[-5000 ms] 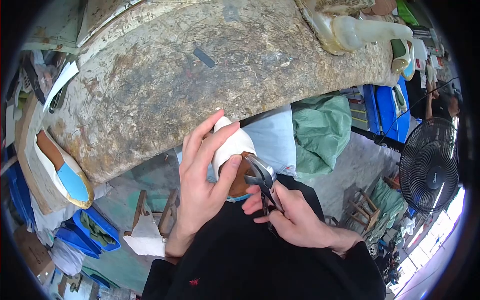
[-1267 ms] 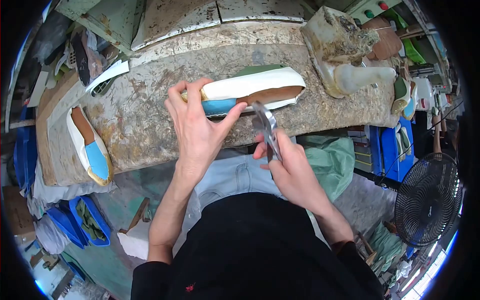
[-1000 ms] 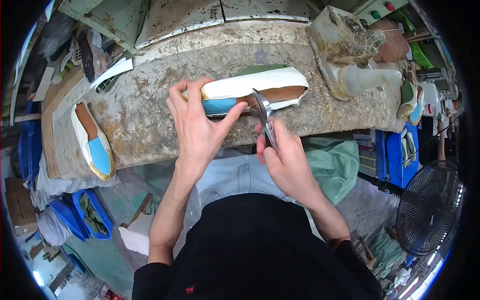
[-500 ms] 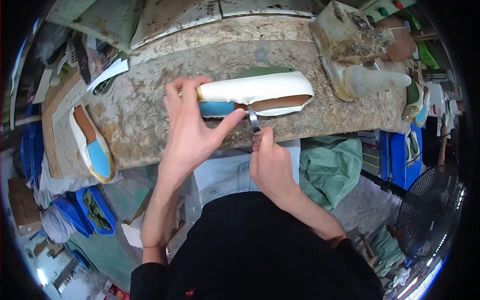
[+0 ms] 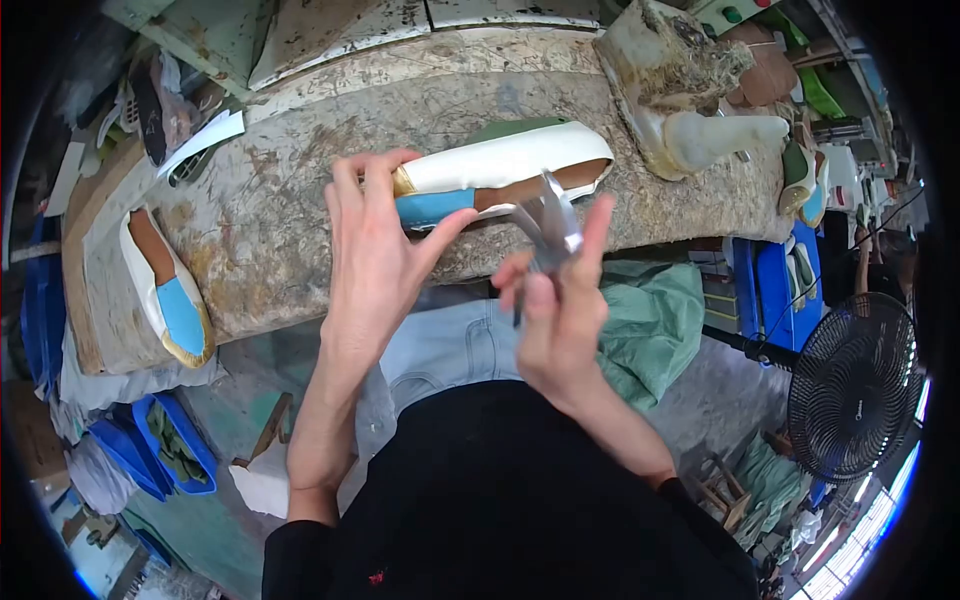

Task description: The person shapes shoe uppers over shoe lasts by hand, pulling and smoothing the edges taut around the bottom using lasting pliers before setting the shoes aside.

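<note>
A white slip-on shoe (image 5: pixel 500 165) lies on the worn workbench, with a blue and brown insole and gold at the toe end. My left hand (image 5: pixel 370 225) grips that toe end, fingers over the far side and thumb at the near edge. My right hand (image 5: pixel 565 325) holds metal pincers (image 5: pixel 548 222) over the shoe's near opening edge; their jaws are spread and slightly blurred. Behind the white shoe, a green piece (image 5: pixel 515 128) shows partly. A matching shoe (image 5: pixel 170 285) rests at the bench's left end, away from both hands.
At the bench's right stands a crusted block (image 5: pixel 670 60) with a pale rounded horn (image 5: pixel 725 138). More shoes (image 5: pixel 800 180) sit at the right edge. A black fan (image 5: pixel 855 390) stands lower right, a blue bin (image 5: pixel 178 445) lower left. Green sacking (image 5: pixel 650 325) hangs before the bench.
The pincers have lifted off the shoe's edge and their jaws have spread. My right hand's fingers have loosened, the index stretching out. My left hand keeps hold of the toe end.
</note>
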The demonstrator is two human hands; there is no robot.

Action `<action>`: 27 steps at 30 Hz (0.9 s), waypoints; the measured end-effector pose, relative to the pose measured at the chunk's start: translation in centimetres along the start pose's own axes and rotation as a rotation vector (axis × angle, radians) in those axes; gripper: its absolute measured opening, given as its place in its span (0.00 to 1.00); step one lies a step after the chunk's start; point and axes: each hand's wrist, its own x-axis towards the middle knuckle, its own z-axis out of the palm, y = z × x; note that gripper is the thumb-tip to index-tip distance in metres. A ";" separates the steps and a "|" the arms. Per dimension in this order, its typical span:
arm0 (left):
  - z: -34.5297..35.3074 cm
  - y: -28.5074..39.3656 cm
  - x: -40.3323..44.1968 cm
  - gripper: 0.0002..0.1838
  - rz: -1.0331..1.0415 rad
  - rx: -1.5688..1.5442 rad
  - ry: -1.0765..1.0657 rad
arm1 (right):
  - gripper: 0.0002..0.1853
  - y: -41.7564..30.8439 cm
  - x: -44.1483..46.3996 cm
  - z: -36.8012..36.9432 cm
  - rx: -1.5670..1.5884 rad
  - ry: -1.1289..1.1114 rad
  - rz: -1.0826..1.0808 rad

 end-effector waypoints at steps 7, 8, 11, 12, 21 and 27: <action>-1.7 -0.9 -0.4 0.35 -0.006 -0.103 -0.065 | 0.36 1.7 1.6 3.6 -0.270 -0.077 -0.133; -1.9 -1.1 -0.4 0.35 -0.019 -0.127 -0.094 | 0.36 1.4 1.3 3.0 -0.342 -0.180 -0.083; -2.7 -1.6 -0.3 0.31 0.037 -0.176 -0.124 | 0.34 -1.4 0.0 0.3 0.218 -0.173 0.351; -3.3 -1.6 0.0 0.25 0.043 -0.134 -0.138 | 0.33 -1.9 -1.3 -1.4 0.392 -0.182 0.488; -2.9 0.4 4.8 0.25 0.282 -0.022 -0.408 | 0.23 1.5 -0.1 -5.4 0.085 -0.268 0.426; -2.3 0.4 5.1 0.36 0.312 0.241 -0.449 | 0.16 1.2 1.5 -5.2 0.089 -0.279 0.515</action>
